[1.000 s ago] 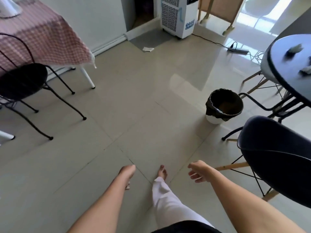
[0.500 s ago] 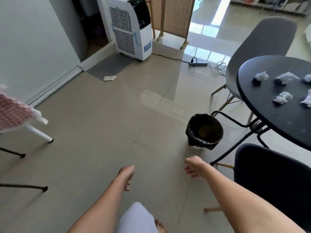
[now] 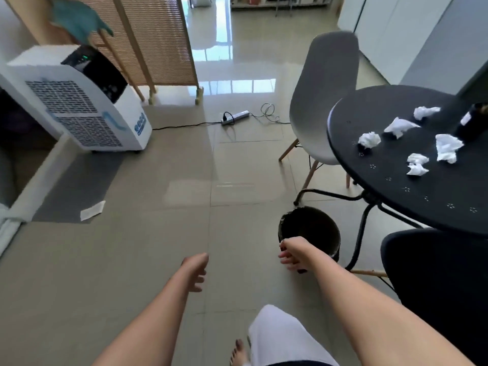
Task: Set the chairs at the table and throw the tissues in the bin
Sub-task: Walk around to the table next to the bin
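A round black table (image 3: 390, 186) stands at the right with several crumpled white tissues (image 3: 446, 147) on it. A grey chair (image 3: 320, 101) stands at its far side, a dark chair (image 3: 435, 276) at its near side. The bin (image 3: 314, 225), lined with a black bag, sits on the floor by the table's legs. My right hand (image 3: 291, 253) hangs just in front of the bin's near rim, fingers loosely curled, holding nothing. My left hand (image 3: 195, 270) is lower left over bare floor, fingers apart and empty.
A white air cooler (image 3: 87, 101) stands at the left with a wooden screen (image 3: 148, 40) behind it. A power strip (image 3: 235, 117) and cables lie on the floor beyond. A slip of paper (image 3: 92, 210) lies left. A dark bottle (image 3: 472, 122) stands on the table.
My view has swung right and upward: the checked table and wire chair have left the frame, and the black table, tissues and grey chair have come in. Both hands stay empty.
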`<state>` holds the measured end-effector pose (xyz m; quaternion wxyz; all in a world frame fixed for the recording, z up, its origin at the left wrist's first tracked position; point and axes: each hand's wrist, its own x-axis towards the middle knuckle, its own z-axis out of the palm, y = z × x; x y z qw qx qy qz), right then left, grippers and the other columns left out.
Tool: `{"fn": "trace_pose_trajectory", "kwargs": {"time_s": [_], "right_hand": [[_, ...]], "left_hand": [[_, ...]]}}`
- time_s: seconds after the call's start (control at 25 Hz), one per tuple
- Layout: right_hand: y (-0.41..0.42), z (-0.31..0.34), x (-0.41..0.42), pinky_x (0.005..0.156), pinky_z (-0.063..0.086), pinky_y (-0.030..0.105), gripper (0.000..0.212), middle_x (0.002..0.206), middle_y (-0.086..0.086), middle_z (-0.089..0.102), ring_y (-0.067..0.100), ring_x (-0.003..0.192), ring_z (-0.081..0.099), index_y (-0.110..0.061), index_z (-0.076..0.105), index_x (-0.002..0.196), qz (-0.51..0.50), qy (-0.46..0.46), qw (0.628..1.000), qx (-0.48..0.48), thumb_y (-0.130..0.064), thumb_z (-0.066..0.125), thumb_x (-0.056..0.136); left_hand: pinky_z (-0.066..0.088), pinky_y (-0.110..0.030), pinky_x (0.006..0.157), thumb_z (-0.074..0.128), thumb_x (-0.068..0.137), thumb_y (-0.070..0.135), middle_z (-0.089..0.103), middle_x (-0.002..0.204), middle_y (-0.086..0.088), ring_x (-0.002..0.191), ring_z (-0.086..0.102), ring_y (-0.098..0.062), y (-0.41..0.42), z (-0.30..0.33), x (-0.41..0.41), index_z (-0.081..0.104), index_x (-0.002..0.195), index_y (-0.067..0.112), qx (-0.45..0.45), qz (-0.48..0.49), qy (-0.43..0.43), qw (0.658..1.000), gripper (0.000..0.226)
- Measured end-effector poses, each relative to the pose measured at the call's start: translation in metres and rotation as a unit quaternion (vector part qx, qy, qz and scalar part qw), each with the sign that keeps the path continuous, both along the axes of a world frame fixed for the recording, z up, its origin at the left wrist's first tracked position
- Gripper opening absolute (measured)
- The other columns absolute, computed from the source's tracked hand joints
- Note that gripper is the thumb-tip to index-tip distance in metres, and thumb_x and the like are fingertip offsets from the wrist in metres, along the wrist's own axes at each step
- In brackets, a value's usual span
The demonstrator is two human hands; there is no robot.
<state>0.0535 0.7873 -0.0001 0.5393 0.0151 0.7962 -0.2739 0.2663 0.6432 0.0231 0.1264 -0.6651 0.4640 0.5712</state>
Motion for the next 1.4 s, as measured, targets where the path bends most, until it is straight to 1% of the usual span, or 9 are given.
{"fn": "trace_pose_trajectory", "kwargs": {"time_s": [0.16, 0.28, 0.56, 0.72, 0.88, 1.04, 1.2, 1.32, 1.4], "right_hand": [[-0.048, -0.006, -0.044, 0.071, 0.047, 0.029, 0.023, 0.096, 0.009, 0.061, 0.020, 0.066, 0.057, -0.008, 0.057, 0.101, -0.085, -0.013, 0.996, 0.001, -0.016, 0.038, 0.092], [-0.076, -0.011, -0.084, 0.101, 0.046, 0.040, 0.040, 0.128, 0.015, 0.062, 0.033, 0.112, 0.062, -0.003, 0.054, 0.128, -0.150, -0.010, 0.989, 0.013, -0.017, 0.033, 0.097], [-0.121, 0.014, -0.155, 0.099, 0.044, 0.042, 0.040, 0.134, 0.019, 0.056, 0.033, 0.125, 0.053, 0.000, 0.048, 0.131, -0.314, -0.026, 0.949, -0.023, -0.019, 0.033, 0.099], [-0.130, 0.024, -0.180, 0.094, 0.046, 0.041, 0.042, 0.133, 0.017, 0.057, 0.031, 0.123, 0.055, -0.002, 0.046, 0.135, -0.419, -0.019, 0.907, -0.033, -0.021, 0.034, 0.099], [-0.137, 0.036, -0.191, 0.092, 0.048, 0.040, 0.040, 0.122, 0.015, 0.061, 0.030, 0.113, 0.059, -0.004, 0.046, 0.133, -0.544, 0.010, 0.837, -0.055, -0.021, 0.037, 0.098], [-0.133, 0.053, -0.192, 0.080, 0.049, 0.038, 0.038, 0.091, 0.007, 0.063, 0.026, 0.094, 0.059, -0.004, 0.051, 0.128, -0.634, 0.052, 0.769, -0.053, -0.020, 0.042, 0.096], [-0.117, 0.072, -0.205, 0.086, 0.050, 0.039, 0.036, 0.103, 0.011, 0.063, 0.023, 0.082, 0.061, -0.007, 0.052, 0.128, -0.701, 0.096, 0.704, -0.049, -0.020, 0.043, 0.096], [-0.093, 0.082, -0.224, 0.101, 0.046, 0.046, 0.039, 0.109, 0.019, 0.066, 0.035, 0.095, 0.064, -0.004, 0.051, 0.131, -0.729, 0.129, 0.671, -0.043, -0.017, 0.044, 0.095], [-0.072, 0.088, -0.244, 0.091, 0.050, 0.043, 0.038, 0.103, 0.015, 0.064, 0.031, 0.093, 0.061, -0.006, 0.051, 0.131, -0.727, 0.154, 0.668, -0.034, -0.018, 0.045, 0.096]], "left_hand": [[0.039, -0.033, 0.080, 0.042, 0.097, 0.027, 0.047, 0.085, -0.008, 0.062, 0.041, -0.019, -0.085, -0.010, -0.069, 0.046, 0.095, 0.010, 0.009, -0.092, 0.019, 0.996, 0.017], [0.039, -0.032, 0.079, 0.040, 0.097, 0.026, 0.049, 0.096, -0.010, 0.065, 0.042, -0.020, -0.139, -0.015, -0.123, 0.047, 0.097, 0.011, 0.003, -0.154, 0.013, 0.988, 0.017], [0.041, -0.034, 0.079, 0.040, 0.095, 0.025, 0.050, 0.099, -0.010, 0.063, 0.043, -0.019, -0.224, -0.004, -0.267, 0.048, 0.097, 0.010, 0.005, -0.319, 0.004, 0.948, 0.017], [0.039, -0.034, 0.080, 0.042, 0.095, 0.027, 0.051, 0.089, -0.008, 0.066, 0.045, -0.020, -0.234, 0.002, -0.353, 0.050, 0.090, 0.011, 0.019, -0.427, 0.015, 0.904, 0.018], [0.040, -0.037, 0.082, 0.041, 0.096, 0.025, 0.052, 0.099, -0.012, 0.084, 0.048, -0.026, -0.243, 0.016, -0.432, 0.051, 0.100, 0.006, 0.022, -0.539, 0.030, 0.841, 0.021], [0.038, -0.035, 0.081, 0.041, 0.096, 0.022, 0.048, 0.083, -0.008, 0.065, 0.042, -0.021, -0.233, 0.037, -0.489, 0.047, 0.096, 0.007, 0.022, -0.619, 0.041, 0.784, 0.016], [0.040, -0.035, 0.079, 0.042, 0.096, 0.023, 0.051, 0.086, -0.010, 0.074, 0.049, -0.025, -0.208, 0.056, -0.555, 0.050, 0.095, 0.005, 0.004, -0.673, 0.089, 0.734, 0.020], [0.039, -0.028, 0.067, 0.044, 0.095, 0.023, 0.052, 0.081, -0.009, 0.061, 0.047, -0.019, -0.178, 0.064, -0.604, 0.052, 0.085, 0.007, -0.010, -0.697, 0.141, 0.703, 0.020], [0.040, -0.026, 0.068, 0.044, 0.095, 0.021, 0.060, 0.095, -0.010, 0.070, 0.054, -0.020, -0.152, 0.064, -0.640, 0.058, 0.095, 0.008, -0.076, -0.734, 0.167, 0.654, 0.019]]}}
